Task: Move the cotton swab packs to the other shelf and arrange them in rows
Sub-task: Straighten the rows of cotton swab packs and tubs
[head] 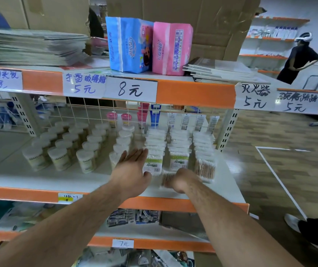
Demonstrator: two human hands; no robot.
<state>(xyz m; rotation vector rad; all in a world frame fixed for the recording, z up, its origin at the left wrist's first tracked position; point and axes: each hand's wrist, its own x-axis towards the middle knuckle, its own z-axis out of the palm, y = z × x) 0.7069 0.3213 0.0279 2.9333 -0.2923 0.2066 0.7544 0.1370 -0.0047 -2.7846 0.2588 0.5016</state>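
Middle shelf (96, 182), right-hand end: swab packs stand in three rows running front to back: left row (153, 163), middle row (179, 160), right row (205, 168). One loose pack (166, 180) lies flat near the front edge, just ahead of the gap between the left and middle rows.

Left hand (133, 166): spread flat, fingers straight, laid against the left flank of the left row's front pack; holds nothing. Right hand (181, 180): fingers curled down over the loose pack, apparently gripping it; blurred, so exact finger placement is unclear.

Step in hand, as judged: stand the loose pack at the front of a row. Notes:
- Use the flat left palm as a fence so the left row cannot topple toward the round tubs (61, 157).
- Tip the pack upright, label forward.
- Push it back until it touches the pack behind.
- Line its front face up with the neighbouring rows.
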